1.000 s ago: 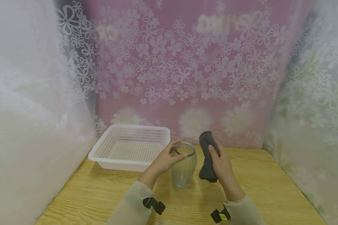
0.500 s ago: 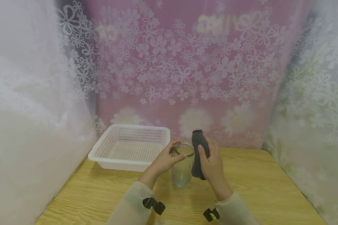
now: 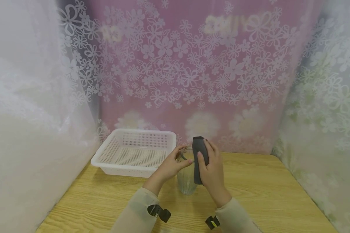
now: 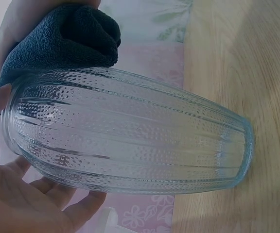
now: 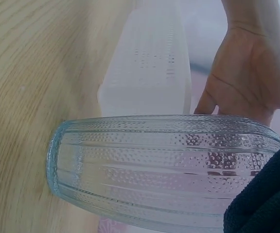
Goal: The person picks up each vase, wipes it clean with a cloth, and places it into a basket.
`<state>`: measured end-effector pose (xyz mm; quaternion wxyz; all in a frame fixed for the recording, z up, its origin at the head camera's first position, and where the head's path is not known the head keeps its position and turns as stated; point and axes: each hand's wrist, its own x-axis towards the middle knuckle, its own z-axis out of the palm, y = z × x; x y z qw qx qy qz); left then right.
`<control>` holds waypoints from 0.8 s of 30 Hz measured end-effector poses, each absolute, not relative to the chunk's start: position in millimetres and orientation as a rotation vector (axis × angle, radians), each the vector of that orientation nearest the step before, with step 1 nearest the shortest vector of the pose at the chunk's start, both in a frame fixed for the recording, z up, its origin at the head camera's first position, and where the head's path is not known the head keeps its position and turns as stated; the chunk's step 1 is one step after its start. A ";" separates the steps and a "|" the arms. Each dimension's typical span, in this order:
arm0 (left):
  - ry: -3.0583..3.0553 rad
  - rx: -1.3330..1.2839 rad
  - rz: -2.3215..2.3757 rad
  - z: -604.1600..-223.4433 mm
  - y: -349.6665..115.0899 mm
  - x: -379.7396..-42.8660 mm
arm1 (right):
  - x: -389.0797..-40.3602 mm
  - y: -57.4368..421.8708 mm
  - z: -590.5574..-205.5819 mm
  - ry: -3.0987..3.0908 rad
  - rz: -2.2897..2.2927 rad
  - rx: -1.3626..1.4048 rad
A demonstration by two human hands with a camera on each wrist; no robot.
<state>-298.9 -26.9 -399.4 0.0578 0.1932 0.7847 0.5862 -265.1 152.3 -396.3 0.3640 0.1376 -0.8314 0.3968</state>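
Observation:
A clear ribbed glass vase (image 3: pixel 186 179) stands upright on the wooden table. My left hand (image 3: pixel 171 164) grips it near the rim from the left, thumb at the front of the mouth and fingers around the far side. My right hand (image 3: pixel 213 170) holds a folded dark grey cloth (image 3: pixel 199 161) against the vase's upper right side. In the left wrist view the terry-like cloth (image 4: pixel 77 41) touches the glass (image 4: pixel 140 141) by the mouth. The right wrist view shows the vase (image 5: pixel 154 165) with the cloth (image 5: pixel 271 199) covering part of its upper end.
A white perforated plastic basket (image 3: pixel 134 171) sits on the table to the left, just behind my left hand. The wooden table (image 3: pixel 259 184) extends to the right. Flowered curtains (image 3: pixel 192 64) hang behind and along both sides.
My right hand has moved left with the grey cloth, from beside the vase to against its right side. The left hand and vase stay in place.

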 end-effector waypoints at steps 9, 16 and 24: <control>2.359 0.608 1.792 -399.4 -28.5 -298.0 | -264.0 147.2 -400.1 -2.167 0.943 0.342; 2.360 0.604 1.786 -397.8 -29.0 -296.4 | -265.1 147.4 -403.5 -2.171 0.943 0.331; 2.357 0.613 1.787 -396.9 -28.0 -295.8 | -265.9 149.7 -410.6 -2.145 0.973 0.328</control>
